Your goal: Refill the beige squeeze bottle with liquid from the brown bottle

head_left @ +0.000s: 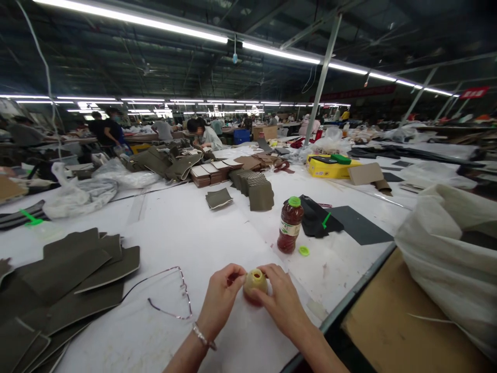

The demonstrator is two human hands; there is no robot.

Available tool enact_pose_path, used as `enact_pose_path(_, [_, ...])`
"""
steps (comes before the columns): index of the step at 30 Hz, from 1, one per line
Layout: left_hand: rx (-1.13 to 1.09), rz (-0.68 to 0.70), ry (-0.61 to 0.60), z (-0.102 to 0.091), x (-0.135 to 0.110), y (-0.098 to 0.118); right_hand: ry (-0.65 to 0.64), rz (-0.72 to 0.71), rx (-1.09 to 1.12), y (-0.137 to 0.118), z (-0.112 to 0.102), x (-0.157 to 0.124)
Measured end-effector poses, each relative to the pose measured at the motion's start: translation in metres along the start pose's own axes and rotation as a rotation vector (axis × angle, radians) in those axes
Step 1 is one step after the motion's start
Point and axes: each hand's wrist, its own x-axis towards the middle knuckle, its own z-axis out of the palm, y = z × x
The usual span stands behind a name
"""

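right hand (280, 292) clamped on small yellowish pot (253, 285), left hand (220, 291) at its side, grip unclear, white table (186, 220), green-capped bottle (290, 227) beyond

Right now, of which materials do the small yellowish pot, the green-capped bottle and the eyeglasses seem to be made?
Small yellowish pot: probably plastic, dull, slightly translucent; a reddish tint seems to show through below.
Bottle: likely clear, glossy plastic, since dark red filling shows through; glass cannot be excluded.
Eyeglasses: frame perhaps metal, being thin and shiny; lens material cannot be told.
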Motion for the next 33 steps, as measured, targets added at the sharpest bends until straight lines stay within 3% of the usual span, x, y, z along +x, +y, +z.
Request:
enact_pose_path(5, [0.182, 0.063, 0.032, 0.009, 0.013, -0.005, -0.015, -0.008, 0.007, -0.001, 0.002, 0.001])
enact_pose_path(14, [0.262, 0.164, -0.114, 0.001, 0.024, -0.003, -0.022, -0.006, 0.017, 0.000, 0.002, 0.001])
enact_pose_path(20, [0.049, 0.079, -0.197, -0.012, 0.026, -0.004, -0.015, 0.001, 0.017, -0.001, 0.001, 0.001])
enact_pose_path(25, [-0.328, -0.033, -0.278, -0.032, 0.012, 0.003, -0.010, 0.012, 0.030, 0.001, 0.004, 0.002])
enact_pose_path(30, [-0.360, -0.085, -0.379, -0.015, -0.016, 0.010, -0.006, 0.006, 0.078, 0.007, 0.008, 0.002])
enact_pose_path(33, [-0.358, -0.095, -0.367, 0.001, -0.029, 0.010, -0.013, 0.003, 0.120, 0.013, 0.009, 0.000])
